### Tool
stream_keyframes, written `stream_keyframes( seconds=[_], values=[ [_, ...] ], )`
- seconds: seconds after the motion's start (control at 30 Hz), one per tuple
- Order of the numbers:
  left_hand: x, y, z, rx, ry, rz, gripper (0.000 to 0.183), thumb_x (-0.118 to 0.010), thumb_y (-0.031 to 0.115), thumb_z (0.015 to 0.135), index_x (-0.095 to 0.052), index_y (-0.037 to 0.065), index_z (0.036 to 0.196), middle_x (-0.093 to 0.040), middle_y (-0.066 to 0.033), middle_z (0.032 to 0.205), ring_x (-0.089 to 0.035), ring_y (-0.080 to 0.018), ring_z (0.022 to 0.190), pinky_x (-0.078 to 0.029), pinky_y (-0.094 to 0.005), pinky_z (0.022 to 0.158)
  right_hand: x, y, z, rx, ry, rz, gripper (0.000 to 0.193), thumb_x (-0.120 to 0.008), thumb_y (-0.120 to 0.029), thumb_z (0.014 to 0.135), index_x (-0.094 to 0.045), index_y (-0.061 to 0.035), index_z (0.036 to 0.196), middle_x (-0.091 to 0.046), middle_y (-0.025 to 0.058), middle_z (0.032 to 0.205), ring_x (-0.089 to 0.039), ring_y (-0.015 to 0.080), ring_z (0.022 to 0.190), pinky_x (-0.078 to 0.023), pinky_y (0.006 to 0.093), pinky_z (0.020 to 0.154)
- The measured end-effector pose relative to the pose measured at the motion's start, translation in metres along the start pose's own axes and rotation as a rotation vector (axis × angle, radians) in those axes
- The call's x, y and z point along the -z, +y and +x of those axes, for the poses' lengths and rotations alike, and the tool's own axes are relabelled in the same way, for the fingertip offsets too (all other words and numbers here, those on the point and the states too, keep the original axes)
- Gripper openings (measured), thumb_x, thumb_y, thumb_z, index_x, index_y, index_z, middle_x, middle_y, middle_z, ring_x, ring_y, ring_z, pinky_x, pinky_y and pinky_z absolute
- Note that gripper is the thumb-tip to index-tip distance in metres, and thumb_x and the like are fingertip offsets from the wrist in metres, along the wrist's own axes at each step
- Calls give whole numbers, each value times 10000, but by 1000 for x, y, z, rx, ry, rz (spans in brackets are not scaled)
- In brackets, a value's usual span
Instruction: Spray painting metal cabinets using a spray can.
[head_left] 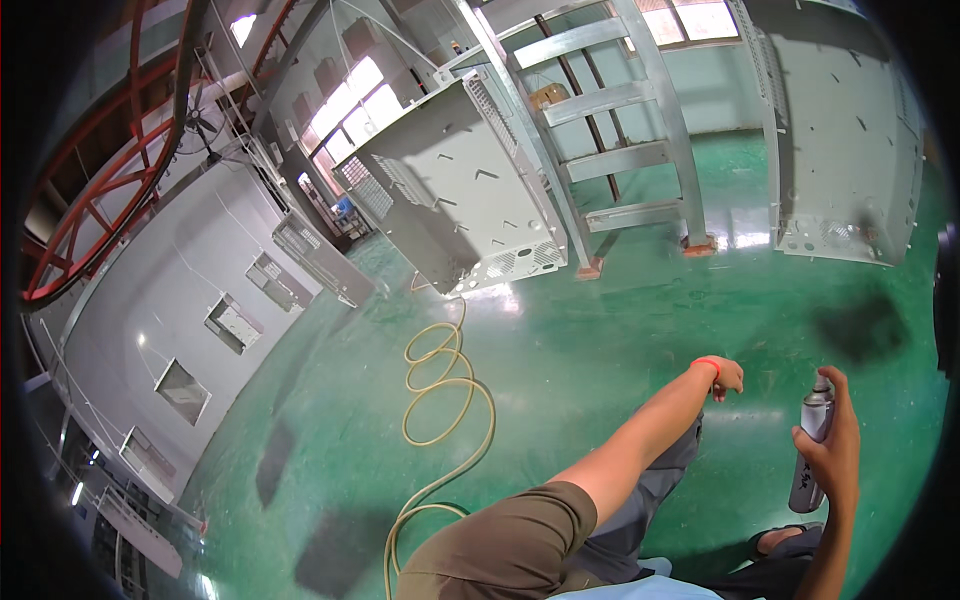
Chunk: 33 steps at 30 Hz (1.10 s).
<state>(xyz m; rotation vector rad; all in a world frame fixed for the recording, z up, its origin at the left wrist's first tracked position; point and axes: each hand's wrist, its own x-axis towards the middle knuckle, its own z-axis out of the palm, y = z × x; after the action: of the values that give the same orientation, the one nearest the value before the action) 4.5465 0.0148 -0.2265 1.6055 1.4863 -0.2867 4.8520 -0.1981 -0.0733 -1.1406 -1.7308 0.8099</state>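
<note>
My right hand [835, 440] is wrapped round a grey spray can [806, 455] with dark marks on its side. The can stands nearly upright in the grip, and my index finger rests on its nozzle. Farther left, my left hand [730, 378] hangs with its fingers curled in, above my bent leg; nothing shows in it. A red band [708, 364] circles that wrist. Both hands are apart from the large sheet-metal panels ahead: a pale grey one [460, 200] left of the middle and another [845, 140] at the right.
A ladder-like metal frame [620, 155] stands on the green floor [590, 350] between the panels. A yellow hose [470, 385] lies in loops to my left. Along the grey wall [190, 260] are several openings. A red curved metal structure [100, 200] rises at upper left.
</note>
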Motion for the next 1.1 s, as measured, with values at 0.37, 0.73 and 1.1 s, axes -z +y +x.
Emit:
stream_keyframes(
  seconds=[0.37,0.73,1.1],
  values=[
    [1,7,12,7,-18,8,349,-621,332,1056,-630,124,1336,-794,-102,958,-767,-195,821,-569,-417,789,8,10,5,-15,-15,8,820,-733,-4,763,-491,-152,1533,-641,150,1226,-650,302,1001,-544,417,896],
    [15,21,27,16,-8,9,355,-623,357,1052,-637,136,1328,-796,-80,967,-765,-184,824,-561,-415,779,17,23,25,-12,-4,-9,816,-735,-7,766,-493,-152,1532,-641,142,1260,-652,305,1023,-543,418,913],
    [32,29,59,9,1,-37,417,-598,384,1077,-617,105,1387,-784,-105,903,-755,-191,765,-536,-404,706,31,41,58,-38,-36,18,821,-748,-17,760,-491,-150,1528,-639,142,1273,-654,310,1055,-540,420,933]
  ],
)
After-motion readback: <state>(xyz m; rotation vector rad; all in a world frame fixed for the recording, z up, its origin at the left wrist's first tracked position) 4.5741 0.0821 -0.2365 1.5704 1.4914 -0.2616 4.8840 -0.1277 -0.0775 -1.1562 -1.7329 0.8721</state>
